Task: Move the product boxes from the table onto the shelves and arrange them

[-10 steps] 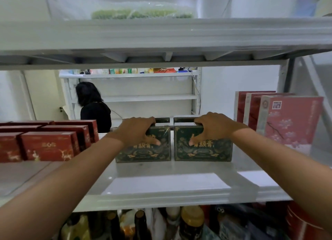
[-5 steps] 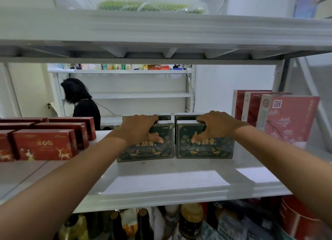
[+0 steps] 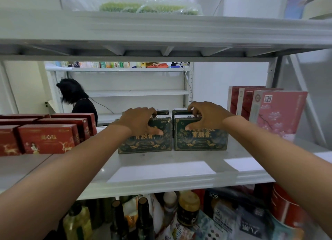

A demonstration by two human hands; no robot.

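Beyond the white shelf (image 3: 161, 178) stands a white wall (image 3: 228, 78). Left of it, a white rack (image 3: 136, 92) carries small packs (image 3: 115, 64) along its top board; a cable (image 3: 186, 80) hangs at its right post.

A shop stockroom — white metal shelving (image 3: 161, 182) stacked with boxed goods (image 3: 46, 139), bottles (image 3: 143, 220) and jars (image 3: 188, 209) beneath.

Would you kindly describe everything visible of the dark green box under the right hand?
The dark green box looks like glossy cardboard, with gold borders and gold Chinese characters on its front. It stands upright on the white shelf, front toward the camera, beside a matching green box, a narrow gap between them. The right hand grips its top edge, thumb on the front face, fingers curled over the top. A similar box seems to stand behind.
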